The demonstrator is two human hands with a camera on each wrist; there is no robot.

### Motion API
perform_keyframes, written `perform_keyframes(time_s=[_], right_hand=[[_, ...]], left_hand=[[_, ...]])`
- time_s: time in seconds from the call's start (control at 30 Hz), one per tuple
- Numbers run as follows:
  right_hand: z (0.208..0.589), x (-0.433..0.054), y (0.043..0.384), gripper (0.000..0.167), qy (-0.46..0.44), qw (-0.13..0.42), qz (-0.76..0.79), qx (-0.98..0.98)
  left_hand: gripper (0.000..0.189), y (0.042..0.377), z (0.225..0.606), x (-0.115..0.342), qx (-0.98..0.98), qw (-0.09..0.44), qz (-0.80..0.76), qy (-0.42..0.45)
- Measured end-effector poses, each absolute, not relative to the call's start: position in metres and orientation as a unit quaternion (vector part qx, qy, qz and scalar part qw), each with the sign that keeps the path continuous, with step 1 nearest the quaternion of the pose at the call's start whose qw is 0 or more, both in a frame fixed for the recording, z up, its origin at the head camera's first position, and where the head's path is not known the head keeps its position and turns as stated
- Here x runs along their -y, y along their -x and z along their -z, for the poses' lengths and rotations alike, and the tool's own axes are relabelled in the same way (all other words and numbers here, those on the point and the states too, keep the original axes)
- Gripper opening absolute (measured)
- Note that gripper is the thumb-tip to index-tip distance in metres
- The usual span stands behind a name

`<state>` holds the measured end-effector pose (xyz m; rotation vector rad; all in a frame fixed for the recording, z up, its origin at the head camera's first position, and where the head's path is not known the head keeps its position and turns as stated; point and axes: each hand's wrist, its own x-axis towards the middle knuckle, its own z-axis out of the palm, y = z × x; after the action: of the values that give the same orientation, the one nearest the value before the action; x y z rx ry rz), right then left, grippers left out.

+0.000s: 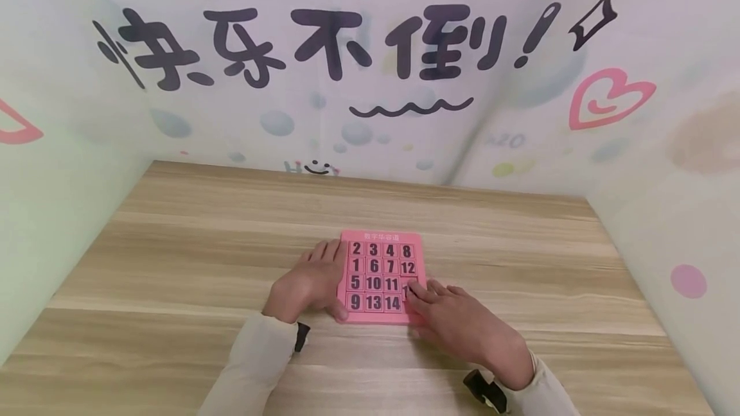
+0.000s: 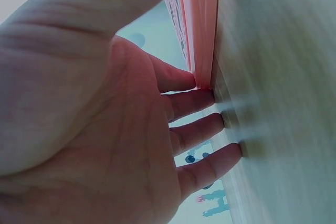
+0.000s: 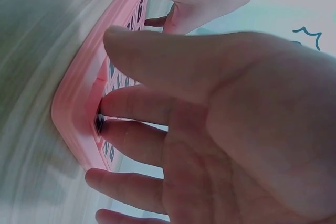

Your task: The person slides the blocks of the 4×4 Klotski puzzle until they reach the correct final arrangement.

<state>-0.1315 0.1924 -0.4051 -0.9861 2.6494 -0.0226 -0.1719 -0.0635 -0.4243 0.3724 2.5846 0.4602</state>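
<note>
A pink number sliding puzzle (image 1: 376, 320) lies flat on the table, its numbered tiles facing up. My left hand (image 1: 306, 284) rests at its left side, thumb at the near left corner. In the left wrist view the fingers are nearly straight, and the index fingertip (image 2: 186, 81) touches the puzzle's edge (image 2: 203, 35). My right hand (image 1: 462, 323) reaches in from the right, two fingertips pressing a tile (image 1: 406, 292) in the right column below the 12. Those fingers partly hide its number. The right thumb (image 3: 118, 40) lies by the near rim in the right wrist view.
The wood-grain table (image 1: 202, 230) extends around the puzzle. A printed cloth wall (image 1: 260, 140) with large dark characters closes off the back, and similar walls stand left and right. Black wrist straps (image 1: 485, 390) sit over the pale sleeves (image 1: 251, 358).
</note>
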Motion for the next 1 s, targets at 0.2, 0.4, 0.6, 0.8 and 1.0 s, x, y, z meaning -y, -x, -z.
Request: perform_keyframes(time_s=[0.2,0.4,0.6,0.8,1.0], right_hand=[[0.4015,-0.1898,0.1306,0.048,0.333,0.175,0.015,-0.926],[0.402,-0.1917,0.1294,0.047,0.337,0.17,0.015,-0.926],[0.4018,-0.1935,0.1295,0.044,0.366,0.14,-0.005,-0.92],[0.4033,-0.1941,0.1296,0.042,0.381,0.129,-0.014,-0.916],[0.4055,-0.1942,0.1317,0.036,0.408,0.101,-0.014,-0.907]], left_hand=[[0.127,0.1701,0.4228,0.0635,-0.948,0.237,-0.165,-0.136],[0.126,0.169,0.4223,0.0626,-0.947,0.236,-0.169,-0.137],[0.126,0.1687,0.4234,0.0632,-0.947,0.232,-0.176,-0.135],[0.126,0.1678,0.4254,0.063,-0.947,0.23,-0.175,-0.137],[0.127,0.1693,0.4248,0.0631,-0.947,0.236,-0.173,-0.133]])
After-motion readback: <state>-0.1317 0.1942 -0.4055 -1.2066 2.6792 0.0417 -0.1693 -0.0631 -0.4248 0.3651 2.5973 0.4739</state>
